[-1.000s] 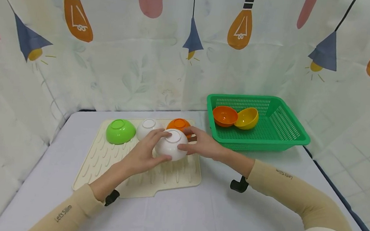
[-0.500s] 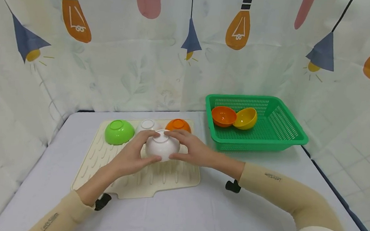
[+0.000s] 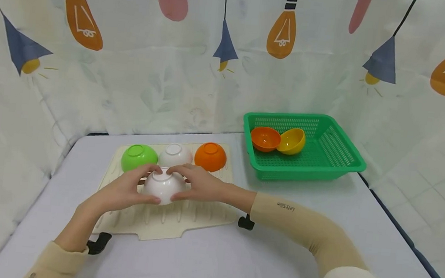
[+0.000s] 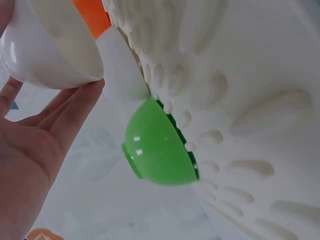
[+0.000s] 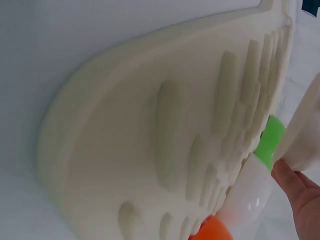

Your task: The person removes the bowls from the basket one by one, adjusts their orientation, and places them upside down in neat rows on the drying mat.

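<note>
A white bowl (image 3: pixel 164 187), upside down, is held between both hands over the cream drying mat (image 3: pixel 200 214). My left hand (image 3: pixel 122 191) grips its left side, and my right hand (image 3: pixel 198 184) grips the right side. In the left wrist view the held bowl's rim (image 4: pixel 87 60) stands apart from the mat, above it. Behind it three overturned bowls line the mat's far part: a green bowl (image 3: pixel 138 156), a second white bowl (image 3: pixel 176 154) and an orange bowl (image 3: pixel 211 156). The right wrist view shows fingertips at the held bowl's rim (image 5: pixel 300 135).
A green plastic basket (image 3: pixel 323 165) stands at the back right of the white-covered table (image 3: pixel 211 261). Inside it lie an orange-red bowl (image 3: pixel 265 139) and a yellow bowl (image 3: pixel 291 141). A printed curtain (image 3: pixel 132 82) hangs behind the table.
Both hands have carried the white bowl leftward and nearer across the mat. The orange bowl behind is now fully uncovered. The other bowls and the basket have stayed put.
</note>
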